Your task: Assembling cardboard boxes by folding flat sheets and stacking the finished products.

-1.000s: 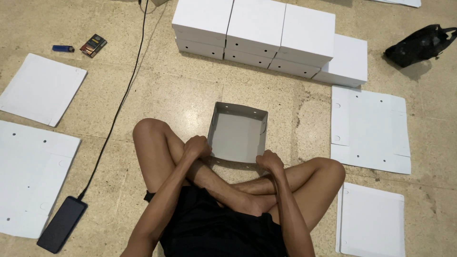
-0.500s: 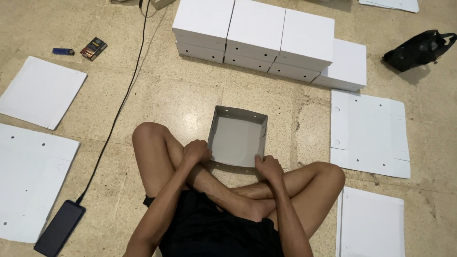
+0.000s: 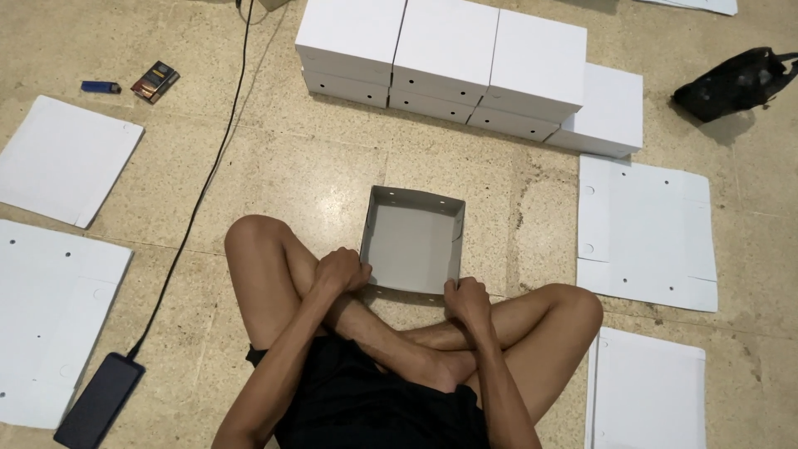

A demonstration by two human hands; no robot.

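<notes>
Head view, one entry.

Change: against the pictures of a moment earlier, both hands sit in nearly the same place on the near edge of the box; the right hand has slid a little toward the near right corner. The near wall now appears pressed flat under the fingers, which suggests the folding of this tray is at its last wall.

Left hand (image 3: 339,271): fingers curled narrow, gripping the near left corner of the grey box tray (image 3: 413,241).

Right hand (image 3: 467,301): fingers bent down and close together, clamped on the near right corner of the same tray.

Grey box tray: open-topped, shallow, square, matt grey card inside, small round holes along the far wall. It lies on the floor just beyond the fingertips, between the crossed legs.

Beyond the fingers: stack of white boxes (image 3: 465,66), smooth card, sharp edges, in a row.

Right of the right fingers: flat white card blank (image 3: 644,233), creased, punched with holes; another blank (image 3: 644,391) nearer.

Left of the left fingers: black cable (image 3: 208,179), dark phone (image 3: 98,401), two white sheets (image 3: 62,158).

Floor (image 3: 283,158): speckled beige stone, jointed.

Far left: blue lighter (image 3: 100,86), small dark packet (image 3: 155,81). Far right: black bag (image 3: 736,81).
</notes>
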